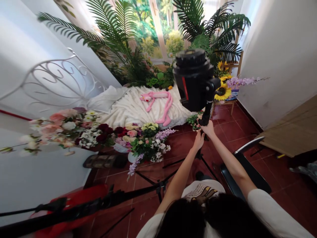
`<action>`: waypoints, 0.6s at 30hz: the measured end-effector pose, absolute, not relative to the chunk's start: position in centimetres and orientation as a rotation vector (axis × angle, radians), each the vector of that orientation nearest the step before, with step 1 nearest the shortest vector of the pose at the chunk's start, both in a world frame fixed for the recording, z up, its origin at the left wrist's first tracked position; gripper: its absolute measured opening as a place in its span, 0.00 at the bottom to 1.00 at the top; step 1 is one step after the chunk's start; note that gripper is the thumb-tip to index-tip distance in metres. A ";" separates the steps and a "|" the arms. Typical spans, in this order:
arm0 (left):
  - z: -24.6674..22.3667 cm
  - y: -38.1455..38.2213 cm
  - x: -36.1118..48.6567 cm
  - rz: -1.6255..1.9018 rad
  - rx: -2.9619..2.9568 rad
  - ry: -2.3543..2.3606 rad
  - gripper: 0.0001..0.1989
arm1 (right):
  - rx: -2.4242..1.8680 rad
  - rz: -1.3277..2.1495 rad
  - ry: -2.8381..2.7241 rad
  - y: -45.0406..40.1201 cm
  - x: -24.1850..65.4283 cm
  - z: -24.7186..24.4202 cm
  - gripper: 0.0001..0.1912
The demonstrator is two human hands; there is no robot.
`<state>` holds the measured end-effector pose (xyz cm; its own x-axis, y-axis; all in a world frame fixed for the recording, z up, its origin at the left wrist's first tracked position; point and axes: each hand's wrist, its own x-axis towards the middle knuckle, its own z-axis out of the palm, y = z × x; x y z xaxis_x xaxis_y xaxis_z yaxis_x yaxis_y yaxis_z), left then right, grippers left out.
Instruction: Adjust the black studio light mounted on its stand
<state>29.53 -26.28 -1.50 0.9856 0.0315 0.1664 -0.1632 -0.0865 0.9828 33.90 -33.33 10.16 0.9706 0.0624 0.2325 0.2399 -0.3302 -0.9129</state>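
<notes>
Left hand [198, 140] low, right hand [208, 129] just above, on one black pole [207, 114].
Left grip unclear; the right, nearer the black lamp [194, 82], wraps the pole, whose long axis runs upward to the lamp, beyond both hands and before the white blanket [133, 111].
</notes>
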 end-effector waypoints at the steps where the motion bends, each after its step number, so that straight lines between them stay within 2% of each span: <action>1: -1.4 -26.3 29.4 0.178 1.684 -0.104 0.23 | -1.856 -0.211 -0.246 -33.2 34.2 11.4 0.10; 5: -1.3 -26.4 29.2 0.195 1.730 -0.059 0.24 | -1.774 -0.316 -0.343 -33.2 35.5 15.6 0.18; 8: -1.2 -26.4 29.2 0.202 1.725 -0.048 0.25 | -1.772 -0.343 -0.384 -33.2 35.9 17.1 0.19; 13: -0.9 -26.4 29.2 0.205 1.721 -0.049 0.24 | -1.863 -0.348 -0.443 -33.7 35.1 18.1 0.18; 18: -0.9 -26.5 29.2 0.191 1.696 -0.038 0.24 | -1.973 -0.258 -0.447 -37.0 32.4 16.7 0.22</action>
<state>29.21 -26.48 -0.85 0.9852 0.0857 0.1485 -0.1361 -0.1353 0.9814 32.43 -36.99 16.67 0.9071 0.1949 0.3730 0.4204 -0.3816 -0.8232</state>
